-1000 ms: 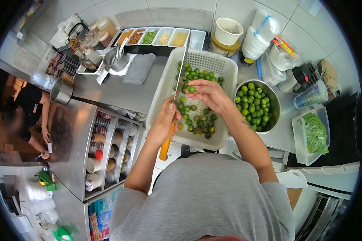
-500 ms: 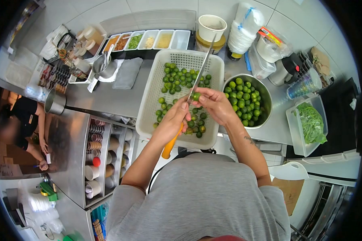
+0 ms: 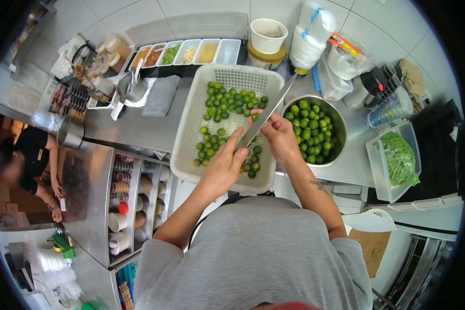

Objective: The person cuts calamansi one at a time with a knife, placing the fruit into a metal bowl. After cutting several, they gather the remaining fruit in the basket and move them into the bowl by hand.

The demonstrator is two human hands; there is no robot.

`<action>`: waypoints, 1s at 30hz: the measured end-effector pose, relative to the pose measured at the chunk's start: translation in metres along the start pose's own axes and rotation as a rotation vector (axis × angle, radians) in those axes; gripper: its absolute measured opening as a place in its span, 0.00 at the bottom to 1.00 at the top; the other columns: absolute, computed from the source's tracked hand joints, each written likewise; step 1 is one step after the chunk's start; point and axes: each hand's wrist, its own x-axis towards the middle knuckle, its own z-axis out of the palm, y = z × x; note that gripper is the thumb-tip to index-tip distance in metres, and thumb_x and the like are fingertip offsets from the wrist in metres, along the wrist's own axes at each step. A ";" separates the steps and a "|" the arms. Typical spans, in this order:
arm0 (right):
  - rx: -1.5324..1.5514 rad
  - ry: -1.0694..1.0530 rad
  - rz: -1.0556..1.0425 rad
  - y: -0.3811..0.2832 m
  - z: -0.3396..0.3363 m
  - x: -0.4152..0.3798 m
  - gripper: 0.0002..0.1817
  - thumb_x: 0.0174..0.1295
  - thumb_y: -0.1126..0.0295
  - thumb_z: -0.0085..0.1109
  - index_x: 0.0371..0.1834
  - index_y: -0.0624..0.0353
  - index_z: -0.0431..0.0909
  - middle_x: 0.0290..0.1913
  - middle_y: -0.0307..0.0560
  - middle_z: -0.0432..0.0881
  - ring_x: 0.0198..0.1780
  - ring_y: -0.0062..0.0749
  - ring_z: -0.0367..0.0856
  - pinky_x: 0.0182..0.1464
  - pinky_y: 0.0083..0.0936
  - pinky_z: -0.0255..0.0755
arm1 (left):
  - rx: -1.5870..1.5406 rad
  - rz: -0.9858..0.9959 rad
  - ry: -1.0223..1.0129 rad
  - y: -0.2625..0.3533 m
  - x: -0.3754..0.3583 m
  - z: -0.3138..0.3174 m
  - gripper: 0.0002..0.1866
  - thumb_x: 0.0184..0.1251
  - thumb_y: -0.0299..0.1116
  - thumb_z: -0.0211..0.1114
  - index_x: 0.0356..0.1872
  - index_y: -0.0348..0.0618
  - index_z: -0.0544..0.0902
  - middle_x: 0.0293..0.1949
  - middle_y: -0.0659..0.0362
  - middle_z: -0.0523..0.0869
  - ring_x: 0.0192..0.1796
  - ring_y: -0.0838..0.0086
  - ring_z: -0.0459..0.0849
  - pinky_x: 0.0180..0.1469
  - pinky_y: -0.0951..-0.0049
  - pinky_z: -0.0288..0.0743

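My left hand [image 3: 223, 166] is closed around a long knife [image 3: 267, 111]; its blade points up and to the right, and the handle is hidden under the hand. In my right hand [image 3: 280, 138], just behind the blade, the fingers pinch a small green lime [image 3: 256, 118], partly covered by blade and fingers. Both hands are over a white perforated basket [image 3: 183, 150], where several loose limes [image 3: 225, 101] lie in scattered groups. To the right of my right hand stands a round metal pot [image 3: 344, 135] filled with more limes [image 3: 315, 126].
Food trays [image 3: 208, 51] line the counter's back, beside a white tub [image 3: 268, 37] and stacked plastic lids [image 3: 307, 49]. A clear bin of leafy greens [image 3: 398, 157] sits at right. A grey cloth [image 3: 161, 95] lies at left. Another person [image 3: 33, 160] works at the far left.
The knife has swung to the right and its blade now faces up more broadly, covering part of the lime. The orange handle has gone out of sight beneath my left hand.
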 end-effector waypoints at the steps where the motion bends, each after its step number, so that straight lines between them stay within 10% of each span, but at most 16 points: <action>1: -0.029 0.003 -0.009 -0.003 0.003 -0.002 0.15 0.68 0.72 0.54 0.56 0.65 0.76 0.43 0.41 0.83 0.39 0.20 0.76 0.47 0.19 0.71 | 0.015 -0.006 0.001 0.002 0.001 0.001 0.29 0.77 0.50 0.44 0.72 0.48 0.59 0.54 0.39 0.75 0.55 0.46 0.77 0.58 0.57 0.69; 17: -0.136 -0.097 0.110 -0.017 -0.020 -0.020 0.14 0.68 0.71 0.56 0.53 0.68 0.78 0.38 0.42 0.83 0.38 0.21 0.78 0.43 0.20 0.72 | -0.219 -0.133 -0.206 0.027 0.027 0.004 0.27 0.77 0.52 0.42 0.67 0.46 0.61 0.60 0.46 0.75 0.58 0.52 0.78 0.60 0.59 0.68; 23: -0.246 -0.077 0.136 -0.034 -0.024 -0.020 0.15 0.65 0.70 0.60 0.51 0.67 0.78 0.36 0.40 0.82 0.35 0.19 0.76 0.39 0.20 0.72 | -0.487 -0.189 -0.324 0.016 0.027 -0.001 0.29 0.76 0.54 0.43 0.69 0.48 0.58 0.40 0.56 0.76 0.31 0.74 0.75 0.32 0.76 0.68; 30: -1.472 0.139 -0.711 -0.068 -0.028 0.003 0.16 0.55 0.78 0.61 0.49 0.60 0.80 0.40 0.48 0.81 0.41 0.44 0.79 0.46 0.34 0.74 | -0.672 -0.208 -0.099 -0.015 0.004 -0.041 0.36 0.73 0.61 0.43 0.72 0.48 0.54 0.33 0.60 0.73 0.23 0.80 0.71 0.22 0.82 0.63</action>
